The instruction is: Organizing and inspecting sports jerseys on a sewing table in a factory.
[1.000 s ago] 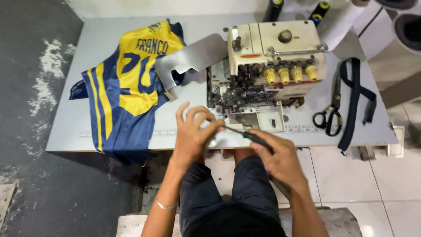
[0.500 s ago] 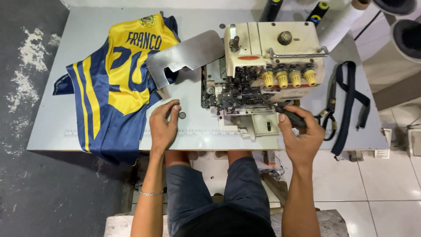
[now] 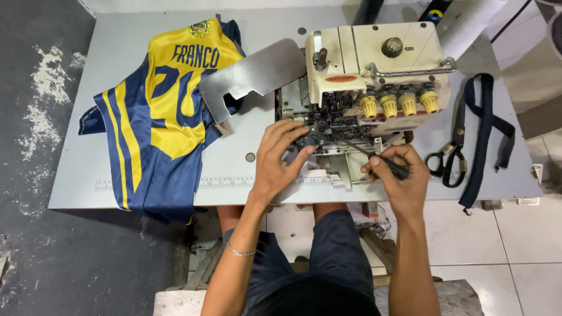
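Two hands at the opened mechanism of a cream overlock sewing machine (image 3: 374, 64), centre of the frame.

The right hand (image 3: 398, 175) pinches a dark slim tool (image 3: 380, 161) aimed into the mechanism; the left hand (image 3: 281, 158) rests loose-fingered on the metal parts, grasping nothing. A slip could jab the left fingers. Half a second ago both hands sat further apart; now they close in. A blue-yellow jersey (image 3: 158, 117) lies left on the table (image 3: 105, 64), scissors (image 3: 448, 161) right.
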